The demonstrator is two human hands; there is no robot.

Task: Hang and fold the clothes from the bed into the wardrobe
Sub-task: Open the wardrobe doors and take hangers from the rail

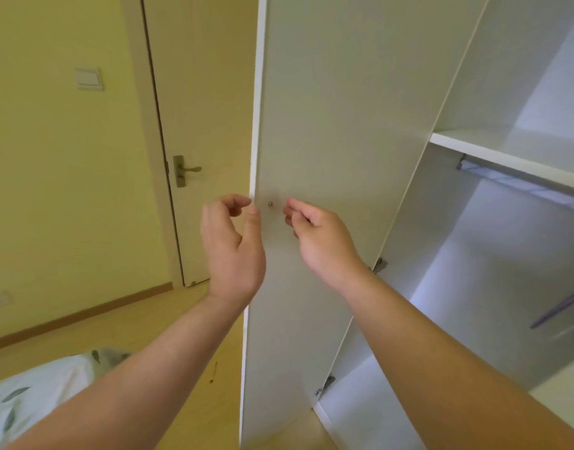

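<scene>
A corner of the bed with a leaf-print sheet shows low on the left. The left hand curls in a C about the free edge of the wardrobe door; I cannot tell whether it grips. The door stands tall and upright, swung open towards me. Just right of its small stud, the right hand is curled in, holding nothing. Inside the wardrobe, a rail runs level under a shelf.
</scene>
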